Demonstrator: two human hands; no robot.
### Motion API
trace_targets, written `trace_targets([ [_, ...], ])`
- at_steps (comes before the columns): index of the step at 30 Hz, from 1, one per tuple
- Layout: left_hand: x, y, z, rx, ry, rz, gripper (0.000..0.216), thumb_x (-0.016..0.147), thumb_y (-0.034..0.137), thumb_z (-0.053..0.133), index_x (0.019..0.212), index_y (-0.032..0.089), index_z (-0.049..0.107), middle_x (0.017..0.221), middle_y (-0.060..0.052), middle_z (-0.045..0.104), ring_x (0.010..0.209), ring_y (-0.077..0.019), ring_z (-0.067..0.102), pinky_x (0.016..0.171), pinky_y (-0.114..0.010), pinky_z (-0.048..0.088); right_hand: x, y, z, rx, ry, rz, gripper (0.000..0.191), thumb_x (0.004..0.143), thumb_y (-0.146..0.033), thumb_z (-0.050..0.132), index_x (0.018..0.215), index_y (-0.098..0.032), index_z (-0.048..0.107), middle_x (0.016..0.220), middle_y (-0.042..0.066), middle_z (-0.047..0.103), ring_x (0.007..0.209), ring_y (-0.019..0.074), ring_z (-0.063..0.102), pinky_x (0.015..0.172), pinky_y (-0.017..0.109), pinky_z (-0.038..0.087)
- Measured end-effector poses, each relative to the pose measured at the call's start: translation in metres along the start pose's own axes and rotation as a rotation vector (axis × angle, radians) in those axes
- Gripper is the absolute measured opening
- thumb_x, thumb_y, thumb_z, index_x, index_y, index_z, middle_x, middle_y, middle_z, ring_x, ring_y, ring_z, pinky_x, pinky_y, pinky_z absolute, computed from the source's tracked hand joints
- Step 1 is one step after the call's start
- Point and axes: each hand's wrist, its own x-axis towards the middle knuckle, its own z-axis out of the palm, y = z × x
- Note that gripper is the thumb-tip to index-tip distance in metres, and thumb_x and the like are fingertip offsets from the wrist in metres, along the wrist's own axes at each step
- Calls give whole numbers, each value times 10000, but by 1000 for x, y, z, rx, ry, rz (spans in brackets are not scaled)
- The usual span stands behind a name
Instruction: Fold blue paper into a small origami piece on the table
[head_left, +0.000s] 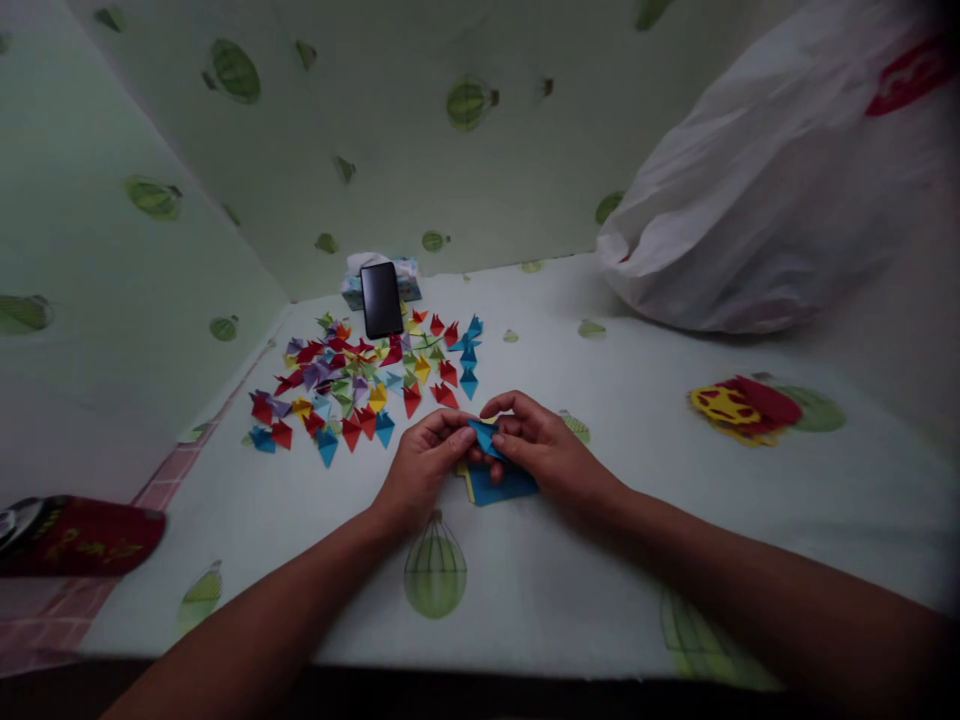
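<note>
A small folded piece of blue paper [486, 437] is pinched between my two hands above the table. My left hand [429, 458] grips its left edge with thumb and fingers. On the other side, my right hand [551, 450] holds it with thumb and bent fingers; some fingertips are hidden behind the paper. Just below lies a stack of square paper [504, 486], blue on top with a yellow edge showing. Many small folded paper figures [352, 385] in red, blue, yellow, green and purple spread over the table to the left of my hands.
A black phone [382, 300] leans against a tissue box [409, 279] at the back. A large white plastic bag [750, 190] fills the back right. Red and yellow cut-out pieces [739, 410] lie at right. A red can [86, 537] lies near the left edge of the table [570, 590].
</note>
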Motion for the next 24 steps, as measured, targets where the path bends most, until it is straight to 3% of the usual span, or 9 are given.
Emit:
trace_targets([
  [10, -3, 1, 0, 67, -46, 41, 204, 829, 329, 747, 891, 158, 654, 761, -6, 672, 669, -119, 642, 680, -243, 519, 1, 4, -1, 94, -46, 11, 303, 819, -348, 699, 1003, -211, 502, 727, -40, 627, 540, 76, 532, 546, 233, 414],
  [19, -3, 0, -1, 11, -123, 42, 224, 852, 313, 729, 1016, 170, 679, 768, -14, 685, 666, -126, 666, 689, -256, 546, 2, 4, -1, 129, -54, 44, 372, 811, -368, 730, 1069, -216, 510, 713, -41, 632, 521, 76, 523, 524, 223, 424],
  [24, -1, -3, -4, 3, -127, 38, 216, 848, 319, 737, 987, 173, 658, 772, -11, 690, 661, -136, 678, 681, -268, 548, 2, 7, -1, 139, -68, 31, 370, 823, -344, 733, 1101, -211, 528, 721, -37, 633, 522, 71, 517, 521, 211, 425],
])
